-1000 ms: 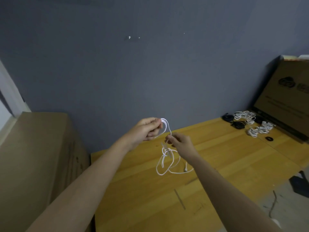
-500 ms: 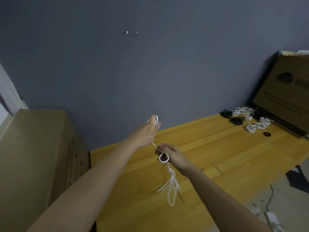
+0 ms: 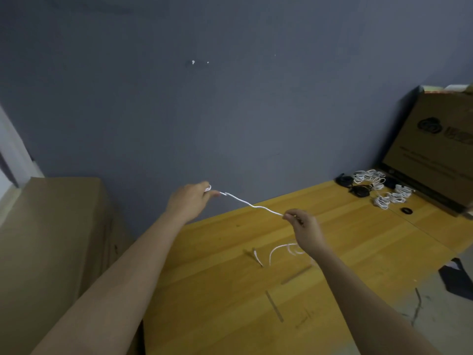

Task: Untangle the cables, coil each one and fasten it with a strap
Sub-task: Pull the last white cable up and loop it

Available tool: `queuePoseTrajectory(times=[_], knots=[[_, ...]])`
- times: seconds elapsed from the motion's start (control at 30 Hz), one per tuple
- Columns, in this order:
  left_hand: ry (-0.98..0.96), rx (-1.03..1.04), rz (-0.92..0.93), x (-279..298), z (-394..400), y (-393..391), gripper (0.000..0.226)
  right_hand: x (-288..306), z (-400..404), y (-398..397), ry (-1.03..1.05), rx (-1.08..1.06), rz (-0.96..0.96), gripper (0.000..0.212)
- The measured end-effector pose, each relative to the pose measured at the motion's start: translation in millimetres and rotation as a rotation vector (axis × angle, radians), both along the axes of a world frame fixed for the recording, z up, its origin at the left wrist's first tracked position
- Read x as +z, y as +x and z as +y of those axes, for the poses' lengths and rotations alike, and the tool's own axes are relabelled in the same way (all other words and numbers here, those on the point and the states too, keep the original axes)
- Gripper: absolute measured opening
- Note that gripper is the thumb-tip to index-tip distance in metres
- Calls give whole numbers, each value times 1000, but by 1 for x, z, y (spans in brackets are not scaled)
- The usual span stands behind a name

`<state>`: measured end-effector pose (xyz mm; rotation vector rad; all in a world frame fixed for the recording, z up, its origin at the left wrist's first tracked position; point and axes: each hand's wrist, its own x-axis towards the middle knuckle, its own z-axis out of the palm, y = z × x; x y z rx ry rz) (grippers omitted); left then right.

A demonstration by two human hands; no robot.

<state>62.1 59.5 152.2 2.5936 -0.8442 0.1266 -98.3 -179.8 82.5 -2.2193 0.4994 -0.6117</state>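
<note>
White cable (image 3: pixel 252 206) is being stretched above the wooden counter (image 3: pixel 358 242), pinched at one end by left hand (image 3: pixel 190 199) & mid-length by right hand (image 3: pixel 304 226); slack is trailing below. Light, limp, prob. kink-prone; best gripped near ends.

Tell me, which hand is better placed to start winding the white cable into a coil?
Probably the left hand: it already holds a small loop at the white cable's end. The right hand pinches farther along and can feed the slack lying on the table.
</note>
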Motion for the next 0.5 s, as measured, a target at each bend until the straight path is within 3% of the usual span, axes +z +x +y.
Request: queuePoseTrajectory(times=[0.13,0.23,0.37,0.5], knots=[[-242,22,126,25,-12,-1,44,23,-1,20,-286,-134,112,21],[-350,-107,134,55,-26,-15,46,52,8,37,-312,-268,157,34],[-348,-190,74,88,-43,-19,43,97,47,41,60,115,-287,55],[-301,-192,-39,118,-54,-20,41,128,78,33,498,337,-415,49]])
